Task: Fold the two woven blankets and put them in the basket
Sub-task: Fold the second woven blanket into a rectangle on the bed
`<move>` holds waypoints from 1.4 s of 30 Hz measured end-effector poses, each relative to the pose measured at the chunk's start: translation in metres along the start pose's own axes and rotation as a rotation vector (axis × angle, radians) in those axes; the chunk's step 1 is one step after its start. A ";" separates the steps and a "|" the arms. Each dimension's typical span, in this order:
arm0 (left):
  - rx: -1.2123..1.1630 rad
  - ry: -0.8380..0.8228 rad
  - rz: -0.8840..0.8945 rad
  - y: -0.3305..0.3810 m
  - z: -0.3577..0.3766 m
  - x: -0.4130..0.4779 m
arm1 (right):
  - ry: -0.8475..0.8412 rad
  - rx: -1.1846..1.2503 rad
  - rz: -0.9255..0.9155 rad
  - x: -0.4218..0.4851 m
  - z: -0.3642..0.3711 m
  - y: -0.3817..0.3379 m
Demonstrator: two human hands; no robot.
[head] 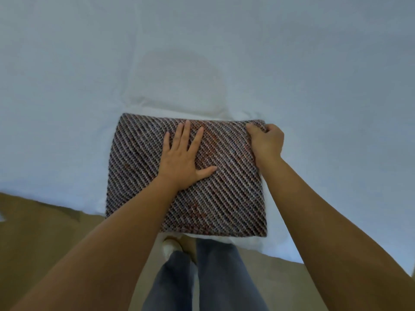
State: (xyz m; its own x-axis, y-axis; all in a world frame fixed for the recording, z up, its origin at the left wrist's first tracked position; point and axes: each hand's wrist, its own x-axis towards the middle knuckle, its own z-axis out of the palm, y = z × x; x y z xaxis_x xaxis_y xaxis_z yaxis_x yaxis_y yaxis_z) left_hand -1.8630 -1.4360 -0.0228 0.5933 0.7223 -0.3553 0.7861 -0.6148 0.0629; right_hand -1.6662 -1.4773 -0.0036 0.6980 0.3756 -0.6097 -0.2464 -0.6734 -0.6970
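You are laying your left hand [183, 160] flat on the woven blanket [224, 198], left of its middle, with the fingers straight and spread and the thumb pointing right; it is holding nothing, only pressing down, and I judge it is pinning the layers so the fold is not springing open. The blanket is lying folded into a thick rectangle on the white bed sheet [67, 108], right at the sheet's near edge; below the blanket's near edge your jeans [213, 277] and a pale shoe [169, 246] are showing over the tan floor [33, 232]. The diagonal ribs are running flat across the blanket's top with no loose flap showing, so the folding of this one is looking close to finished. At the blanket's far right corner your right hand [266, 142] is curling round the edge and gripping the fabric; the grip is probably squaring that corner or readying a lift, and I cannot tell which.

As for containers, the basket is not showing anywhere around the blanket, and neither is the second blanket; so what the basket is holding, I cannot say. Judging by that, this blanket is waiting to be carried over, and the other one is waiting to be found.
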 end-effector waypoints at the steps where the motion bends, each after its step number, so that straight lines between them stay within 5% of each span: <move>1: -0.006 0.007 0.000 -0.001 -0.001 -0.001 | 0.106 -0.215 -0.226 -0.007 0.003 -0.001; 3: -0.027 0.043 0.003 -0.004 -0.002 -0.003 | 0.151 -0.485 -0.628 -0.026 0.013 0.001; 7: -0.055 0.147 0.002 -0.019 0.001 -0.006 | -0.176 -0.953 -1.052 -0.059 0.048 0.033; 16: -0.146 0.067 -0.155 -0.066 0.009 -0.007 | -0.200 -1.272 -0.815 -0.023 0.040 0.056; 21: -0.463 0.172 -0.707 -0.101 -0.023 0.005 | -0.132 -1.187 -0.804 -0.047 0.057 0.048; 27: -0.965 -0.214 -0.793 -0.125 -0.056 0.010 | -0.129 -1.148 -0.757 -0.083 0.093 0.043; 30: -1.048 -0.673 -0.785 -0.134 -0.068 0.010 | -0.140 -1.127 -0.740 -0.096 0.109 0.041; 32: -1.080 -0.784 -0.756 -0.135 -0.070 0.012 | -0.147 -1.114 -0.747 -0.104 0.120 0.039; 38: -1.707 -0.378 -0.884 -0.132 -0.061 0.017 | -0.149 -1.074 -0.719 -0.120 0.142 0.038; 42: -1.823 -0.178 -0.851 -0.130 -0.059 0.013 | -0.143 -1.056 -0.726 -0.127 0.147 0.042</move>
State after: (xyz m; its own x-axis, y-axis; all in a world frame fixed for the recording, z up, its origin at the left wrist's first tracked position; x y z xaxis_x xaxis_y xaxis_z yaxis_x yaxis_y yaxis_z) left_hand -1.9476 -1.3279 0.0193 0.1189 0.4956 -0.8603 0.0919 0.8573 0.5066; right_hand -1.8640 -1.4593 -0.0110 0.3535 0.8861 -0.2998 0.8514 -0.4375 -0.2893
